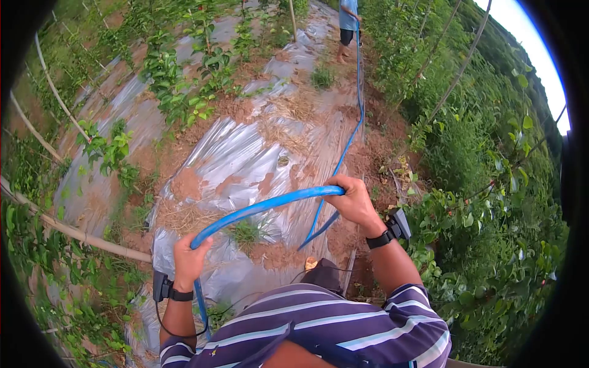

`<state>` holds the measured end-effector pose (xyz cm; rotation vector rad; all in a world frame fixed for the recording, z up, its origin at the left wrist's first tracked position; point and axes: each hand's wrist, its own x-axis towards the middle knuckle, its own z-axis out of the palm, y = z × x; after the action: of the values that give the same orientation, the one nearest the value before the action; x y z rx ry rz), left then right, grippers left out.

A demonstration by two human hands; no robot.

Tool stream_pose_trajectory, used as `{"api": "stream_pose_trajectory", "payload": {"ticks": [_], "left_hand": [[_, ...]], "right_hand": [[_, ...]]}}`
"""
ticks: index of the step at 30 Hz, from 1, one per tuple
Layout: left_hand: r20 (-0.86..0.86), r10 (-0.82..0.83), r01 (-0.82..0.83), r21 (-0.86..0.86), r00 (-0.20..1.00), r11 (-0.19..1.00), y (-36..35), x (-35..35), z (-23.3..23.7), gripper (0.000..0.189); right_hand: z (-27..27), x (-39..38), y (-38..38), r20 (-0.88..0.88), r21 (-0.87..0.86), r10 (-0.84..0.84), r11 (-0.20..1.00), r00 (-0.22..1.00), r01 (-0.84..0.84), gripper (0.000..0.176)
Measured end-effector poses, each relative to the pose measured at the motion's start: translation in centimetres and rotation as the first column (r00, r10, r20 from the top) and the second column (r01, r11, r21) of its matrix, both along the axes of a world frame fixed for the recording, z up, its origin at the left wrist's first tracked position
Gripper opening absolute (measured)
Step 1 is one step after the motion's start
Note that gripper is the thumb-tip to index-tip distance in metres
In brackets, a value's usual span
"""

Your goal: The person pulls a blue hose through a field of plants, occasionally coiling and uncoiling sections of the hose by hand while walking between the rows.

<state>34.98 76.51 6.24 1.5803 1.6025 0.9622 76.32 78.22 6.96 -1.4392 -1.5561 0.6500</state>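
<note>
A blue hose (264,207) arches between my two hands in front of my chest. My left hand (188,260) is closed around it at the lower left, and below that fist the hose drops past my forearm. My right hand (351,199) grips the hose at the upper right end of the arch. Beyond the right hand the hose bends down to the ground in a sharp loop, then runs away up the row. At the far end, another person (348,24) stands with a hand near the hose.
Silvery plastic sheeting (208,159) covers the ground, with soil and dry straw (297,105) on it. Leafy plants (491,245) crowd the right side, and young trees (184,80) grow at the left. A wooden pole (80,230) slants in from the left.
</note>
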Motion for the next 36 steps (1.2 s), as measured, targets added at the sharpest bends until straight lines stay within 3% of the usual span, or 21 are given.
{"api": "stream_pose_trajectory", "payload": {"ticks": [2,5,9,11,14,17,21,23,26,30,33,35,36], "left_hand": [[-0.002,-0.072,0.072,0.119,0.997,0.990,4.4,4.4,1.9,0.021],[-0.028,-0.130,0.133,0.265,0.991,0.955,10.1,11.4,8.5,0.023],[-0.022,-0.207,0.201,0.367,0.978,0.908,16.4,17.6,15.0,0.022],[0.000,-0.266,0.237,0.449,0.964,0.861,18.0,19.6,16.1,0.022],[-0.007,-0.294,0.273,0.397,0.956,0.876,19.1,20.1,14.2,0.024],[-0.126,-0.347,0.368,0.260,0.929,0.893,19.0,18.0,10.2,0.024],[0.002,-0.348,0.347,-0.021,0.938,0.937,17.1,13.5,2.7,0.023],[0.032,-0.334,0.334,-0.008,0.942,0.942,15.9,10.7,-0.2,0.026],[-0.040,-0.272,0.269,-0.065,0.961,0.961,14.8,6.3,-4.7,0.028],[-0.007,-0.189,0.187,-0.113,0.982,0.976,12.7,5.8,-4.2,0.029],[0.016,-0.137,0.138,-0.181,0.990,0.974,11.8,5.1,-7.5,0.024],[0.165,-0.049,0.083,-0.205,0.985,0.975,11.2,5.9,-8.9,0.025],[0.161,-0.040,0.073,-0.205,0.986,0.976,11.0,6.5,-8.6,0.025]], "right_hand": [[0.9,4.3,1.5,-0.022,-0.002,-0.031,1.000,0.999,0.031,0.012],[2.6,9.3,4.3,-0.095,-0.014,-0.134,0.991,0.986,0.133,0.012],[5.6,13.7,8.3,-0.206,0.064,-0.233,0.966,0.950,0.250,0.011],[6.1,15.0,9.3,-0.208,0.089,-0.267,0.953,0.941,0.290,0.011],[6.2,15.8,10.1,-0.216,0.107,-0.305,0.937,0.927,0.333,0.010],[3.1,15.5,10.9,-0.068,0.131,-0.317,0.937,0.946,0.324,0.010],[-2.1,12.4,11.2,0.053,-0.079,-0.188,0.978,0.981,0.191,0.012],[-4.2,9.9,11.0,0.085,-0.207,-0.120,0.969,0.989,0.135,0.014],[-8.2,6.4,11.3,0.059,-0.225,-0.043,0.973,0.997,0.055,0.017],[-10.0,3.4,12.8,0.125,-0.316,0.035,0.949,0.992,0.006,0.018],[-10.0,2.3,14.9,-0.072,-0.307,0.100,0.944,0.992,-0.117,0.019],[-10.0,2.6,16.9,-0.046,-0.316,0.137,0.938,0.989,-0.145,0.016],[-10.1,2.8,17.8,-0.017,-0.321,0.172,0.932,0.985,-0.169,0.014]]}}
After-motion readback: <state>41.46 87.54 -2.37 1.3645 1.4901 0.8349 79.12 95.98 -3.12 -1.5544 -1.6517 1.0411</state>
